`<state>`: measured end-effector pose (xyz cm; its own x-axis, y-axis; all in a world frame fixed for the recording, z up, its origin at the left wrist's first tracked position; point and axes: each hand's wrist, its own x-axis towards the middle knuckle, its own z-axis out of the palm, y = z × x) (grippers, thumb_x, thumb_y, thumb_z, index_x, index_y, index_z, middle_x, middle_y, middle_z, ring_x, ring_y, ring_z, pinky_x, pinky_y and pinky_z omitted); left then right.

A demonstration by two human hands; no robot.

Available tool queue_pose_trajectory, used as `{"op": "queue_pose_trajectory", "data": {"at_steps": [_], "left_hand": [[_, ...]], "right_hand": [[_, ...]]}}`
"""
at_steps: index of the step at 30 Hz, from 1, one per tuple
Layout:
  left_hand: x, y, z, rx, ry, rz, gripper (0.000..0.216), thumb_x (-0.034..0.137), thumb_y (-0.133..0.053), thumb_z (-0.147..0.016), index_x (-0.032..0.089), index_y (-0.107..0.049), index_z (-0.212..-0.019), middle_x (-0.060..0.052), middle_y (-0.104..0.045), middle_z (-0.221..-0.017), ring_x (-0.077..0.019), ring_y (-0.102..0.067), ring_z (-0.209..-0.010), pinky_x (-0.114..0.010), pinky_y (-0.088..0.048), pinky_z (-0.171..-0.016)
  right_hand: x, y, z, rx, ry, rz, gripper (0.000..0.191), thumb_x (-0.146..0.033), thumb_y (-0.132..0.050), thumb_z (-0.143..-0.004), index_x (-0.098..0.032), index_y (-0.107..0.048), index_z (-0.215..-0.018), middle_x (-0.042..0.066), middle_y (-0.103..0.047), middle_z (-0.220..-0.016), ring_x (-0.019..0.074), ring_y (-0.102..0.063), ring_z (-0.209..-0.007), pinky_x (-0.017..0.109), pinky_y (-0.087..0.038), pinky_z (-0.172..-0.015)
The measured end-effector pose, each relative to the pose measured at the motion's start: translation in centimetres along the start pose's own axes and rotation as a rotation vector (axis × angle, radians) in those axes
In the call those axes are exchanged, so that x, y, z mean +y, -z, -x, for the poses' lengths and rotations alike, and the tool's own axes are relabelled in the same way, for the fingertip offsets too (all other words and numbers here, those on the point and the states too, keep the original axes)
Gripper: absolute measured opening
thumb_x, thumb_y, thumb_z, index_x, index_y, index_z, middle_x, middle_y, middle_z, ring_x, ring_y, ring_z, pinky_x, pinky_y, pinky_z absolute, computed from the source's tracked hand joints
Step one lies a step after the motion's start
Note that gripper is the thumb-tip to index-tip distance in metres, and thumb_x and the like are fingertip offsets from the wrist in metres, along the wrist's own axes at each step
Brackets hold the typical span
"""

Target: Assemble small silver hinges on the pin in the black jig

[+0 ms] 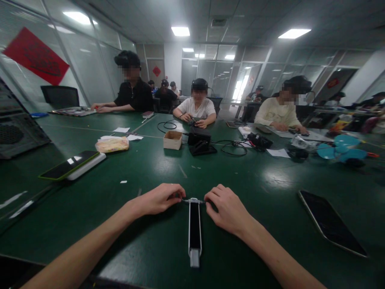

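On the green table in front of me lies a slim, long device with a black face and a pale frame. A squared silver-grey piece forms its near end. Thin grey parts stick out sideways at its far end. My left hand pinches the left one between thumb and fingers. On the opposite side, my right hand has its curled fingers on the right one; its fingertips are partly hidden. What kind of device this is, I cannot tell.
A phone lies to the right, and another phone leans on a white block at left. Farther back are a small open box, black boxes, cables, a tissue pack and a blue-bladed fan. Several people sit beyond.
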<state>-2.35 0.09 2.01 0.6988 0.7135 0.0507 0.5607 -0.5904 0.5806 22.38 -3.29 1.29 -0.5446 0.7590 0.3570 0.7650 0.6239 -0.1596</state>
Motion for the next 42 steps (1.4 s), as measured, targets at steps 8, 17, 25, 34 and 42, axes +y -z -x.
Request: {"op": "queue_pose_trajectory", "data": {"at_steps": [8,17,25,34,42], "left_hand": [[-0.2,-0.3,-0.1,-0.003,-0.006,-0.048,0.017,0.015,-0.049,-0.089,0.018,-0.058,-0.102,-0.003,-0.064,-0.092,-0.0158,-0.060,-0.082,-0.026,-0.045,-0.073],[-1.0,-1.0,-0.2,0.046,-0.080,-0.068,0.014,0.013,-0.050,-0.091,0.018,-0.057,-0.101,-0.003,-0.063,-0.096,-0.0156,-0.059,-0.089,-0.027,-0.045,-0.080],[-1.3,-1.4,-0.4,0.065,-0.083,-0.096,0.013,0.014,-0.049,-0.092,0.019,-0.057,-0.101,-0.003,-0.063,-0.097,-0.0162,-0.059,-0.090,-0.027,-0.045,-0.080],[-0.7,-1.2,-0.3,0.109,-0.056,-0.134,0.016,0.014,-0.054,-0.088,0.018,-0.056,-0.103,-0.002,-0.061,-0.094,-0.0153,-0.059,-0.084,-0.026,-0.045,-0.074],[0.0,-1.0,-0.1,0.096,-0.058,-0.123,0.018,0.016,-0.054,-0.086,0.017,-0.056,-0.104,-0.002,-0.061,-0.090,-0.0133,-0.057,-0.072,-0.025,-0.044,-0.067]], "right_hand": [[-0.2,-0.2,-0.1,-0.084,-0.014,0.009,0.012,-0.014,-0.054,-0.086,-0.016,-0.066,-0.089,0.007,-0.065,-0.085,0.0210,-0.055,-0.079,0.034,-0.045,-0.065],[-0.2,-0.4,-0.1,-0.083,-0.009,0.002,0.014,-0.014,-0.053,-0.088,-0.015,-0.066,-0.091,0.008,-0.065,-0.087,0.0201,-0.055,-0.078,0.034,-0.045,-0.066],[-0.3,-0.1,-0.2,-0.154,-0.046,0.023,0.019,-0.017,-0.048,-0.091,-0.016,-0.066,-0.093,0.007,-0.065,-0.091,0.0196,-0.054,-0.084,0.033,-0.044,-0.072],[-0.6,0.2,-0.2,-0.187,-0.071,0.020,0.020,-0.018,-0.047,-0.092,-0.016,-0.067,-0.096,0.007,-0.065,-0.093,0.0195,-0.054,-0.086,0.033,-0.045,-0.074],[-0.8,0.5,-0.4,-0.201,-0.085,0.021,0.020,-0.018,-0.047,-0.092,-0.015,-0.066,-0.095,0.007,-0.064,-0.093,0.0194,-0.054,-0.086,0.032,-0.045,-0.074]]}}
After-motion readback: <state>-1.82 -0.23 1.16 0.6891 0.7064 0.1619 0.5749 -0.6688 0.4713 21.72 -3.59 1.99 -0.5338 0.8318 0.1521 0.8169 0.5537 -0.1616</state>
